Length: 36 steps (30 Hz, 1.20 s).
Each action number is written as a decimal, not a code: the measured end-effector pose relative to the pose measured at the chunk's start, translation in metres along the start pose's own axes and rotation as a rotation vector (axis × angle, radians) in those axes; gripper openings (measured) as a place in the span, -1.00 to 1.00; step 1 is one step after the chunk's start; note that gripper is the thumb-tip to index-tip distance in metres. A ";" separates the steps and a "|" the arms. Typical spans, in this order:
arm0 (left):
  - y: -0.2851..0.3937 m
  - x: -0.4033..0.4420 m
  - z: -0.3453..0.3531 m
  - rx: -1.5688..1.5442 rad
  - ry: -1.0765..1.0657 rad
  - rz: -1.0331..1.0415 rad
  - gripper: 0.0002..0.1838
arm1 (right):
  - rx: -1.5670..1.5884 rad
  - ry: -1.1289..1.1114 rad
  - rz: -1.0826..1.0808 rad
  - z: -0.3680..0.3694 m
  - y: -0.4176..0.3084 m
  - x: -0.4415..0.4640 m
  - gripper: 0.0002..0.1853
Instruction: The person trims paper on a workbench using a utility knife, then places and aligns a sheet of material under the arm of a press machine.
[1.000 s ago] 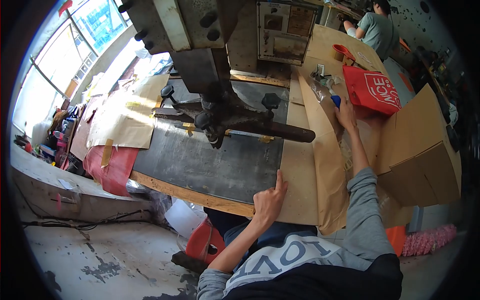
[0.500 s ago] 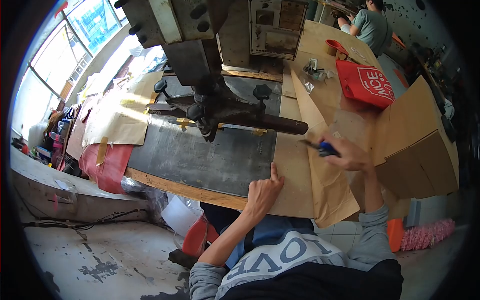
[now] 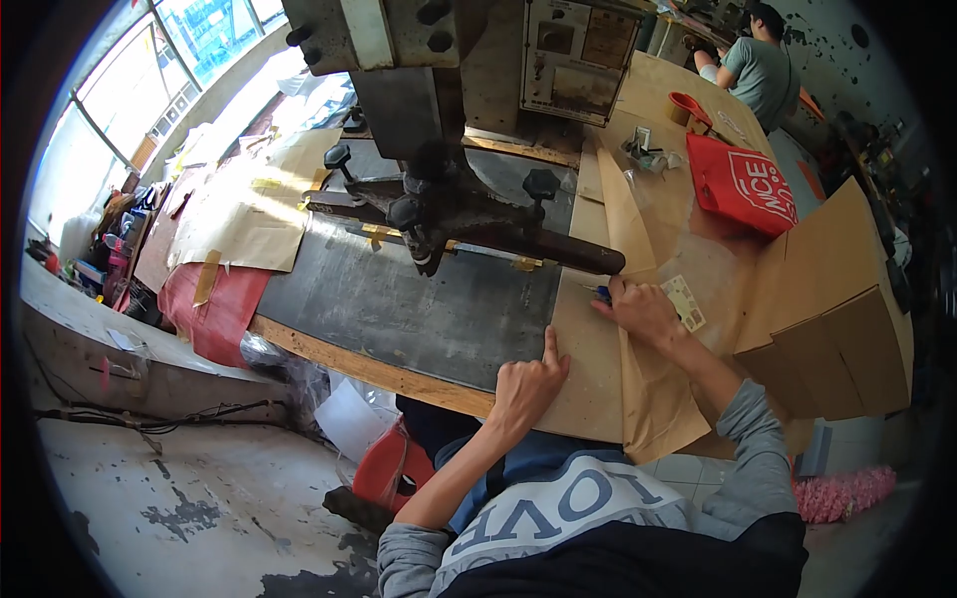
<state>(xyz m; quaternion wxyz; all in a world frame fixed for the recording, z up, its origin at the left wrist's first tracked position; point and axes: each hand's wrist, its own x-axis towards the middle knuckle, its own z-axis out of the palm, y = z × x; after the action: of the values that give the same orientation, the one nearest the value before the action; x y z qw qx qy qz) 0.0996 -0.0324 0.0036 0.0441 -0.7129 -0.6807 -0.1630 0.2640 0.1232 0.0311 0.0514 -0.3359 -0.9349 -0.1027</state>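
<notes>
My right hand (image 3: 646, 311) is closed around a blue-handled tool (image 3: 603, 294), low over the tan board (image 3: 588, 344); most of the tool is hidden by the fingers. At the right edge of the dark metal plate (image 3: 429, 319) rests my left hand (image 3: 530, 389), its index finger stretched forward and the other fingers curled; nothing shows in it. Brown paper (image 3: 658, 404) lies folded along the board, under my right wrist. Just right of that hand is a small pale card with cut-outs (image 3: 686, 302).
Above the plate hangs a dark metal press arm (image 3: 558, 247). A red bag (image 3: 743, 184) and an open cardboard box (image 3: 827, 319) stand at the right. An orange tape roll (image 3: 688, 108) lies farther back. Another person (image 3: 763, 70) sits at the back right.
My right hand has come down from beside the red bag to the board with the blue-handled tool. The pale card now shows beside it. My left hand has barely moved.
</notes>
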 end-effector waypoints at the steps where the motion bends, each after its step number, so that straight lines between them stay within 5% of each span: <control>1: -0.001 0.000 0.002 -0.005 0.009 -0.009 -0.47 | 0.019 0.012 -0.005 0.004 0.004 -0.001 -0.49; 20: 0.012 -0.022 -0.004 -0.185 -0.056 -0.256 -0.45 | 0.192 -0.035 -0.086 -0.008 0.019 -0.016 -0.45; 36: 0.017 -0.005 -0.017 0.289 -0.052 0.200 -0.62 | 0.143 -0.087 -0.007 -0.007 0.021 -0.004 -0.41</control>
<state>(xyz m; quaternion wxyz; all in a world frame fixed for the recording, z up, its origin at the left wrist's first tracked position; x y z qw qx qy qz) 0.1134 -0.0433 0.0210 0.1445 -0.7672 -0.6237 -0.0399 0.2807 0.1354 0.0404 0.0342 -0.3323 -0.9423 -0.0212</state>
